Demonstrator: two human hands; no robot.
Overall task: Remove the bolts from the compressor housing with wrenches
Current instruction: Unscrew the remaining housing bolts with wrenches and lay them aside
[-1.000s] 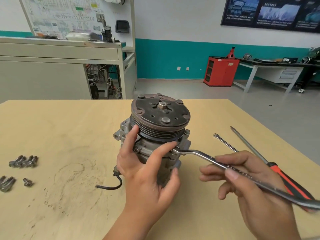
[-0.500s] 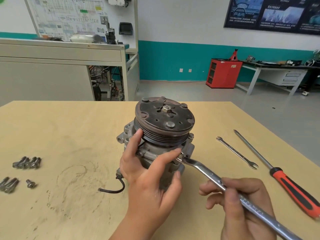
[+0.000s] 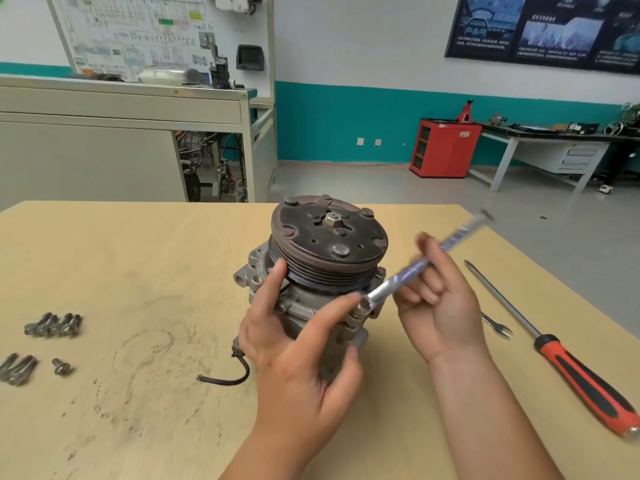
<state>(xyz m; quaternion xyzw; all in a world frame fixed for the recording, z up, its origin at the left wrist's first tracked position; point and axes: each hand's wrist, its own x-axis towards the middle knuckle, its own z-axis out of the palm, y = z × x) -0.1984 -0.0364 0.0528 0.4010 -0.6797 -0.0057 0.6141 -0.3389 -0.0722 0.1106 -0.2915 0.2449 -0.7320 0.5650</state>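
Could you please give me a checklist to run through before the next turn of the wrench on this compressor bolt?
1. Steady compressor: left hand grips its housing. Ok.
2. Firm hold on wrench: right hand grips its shaft. Ok.
3. Wrench head seated on bolt: motion-blurred. Cannot tell.
4. Clear left index fingertip: it lies right beside the wrench head. Not ok.
5. Tidy removed bolts: set aside on the table, left. Ok.

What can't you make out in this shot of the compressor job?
All in the head view:
The wrench: motion-blurred, so its markings and its seating on the bolt are unclear.
The compressor: lower housing hidden behind the left hand.
The open-end wrench: mostly behind the right hand.
The wall poster: text too small.
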